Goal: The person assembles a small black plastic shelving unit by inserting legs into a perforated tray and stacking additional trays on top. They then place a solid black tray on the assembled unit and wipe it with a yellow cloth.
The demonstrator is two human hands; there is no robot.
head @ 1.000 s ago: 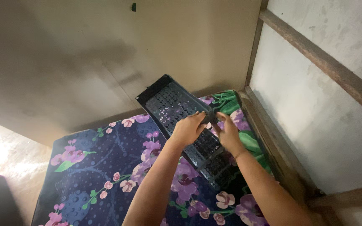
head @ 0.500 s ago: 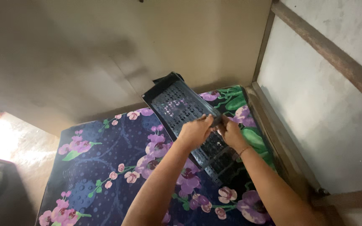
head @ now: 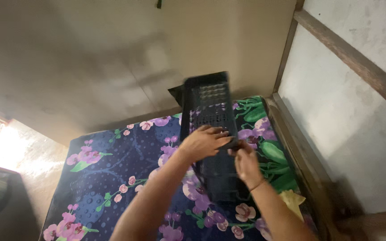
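Observation:
A long black plastic basket (head: 208, 111) with a perforated wall stands tilted on a bed, its far end raised toward the wall. My left hand (head: 202, 142) lies across its upper side with the fingers curled over the rim. My right hand (head: 246, 161) grips the basket's right edge just below. Both forearms reach in from the bottom of the view. The basket's inside is hidden.
The bed carries a dark blue sheet (head: 112, 174) with purple flowers and green leaves. A beige wall (head: 112, 58) stands behind, a pale wall with a wooden rail (head: 349, 58) on the right, a wooden bed frame (head: 300, 151) along it. A yellow scrap (head: 293, 201) lies near my right arm.
The basket has swung up from lying slanted to standing more upright and nearer the wall. Both hands stayed on it; the view shifted slightly.

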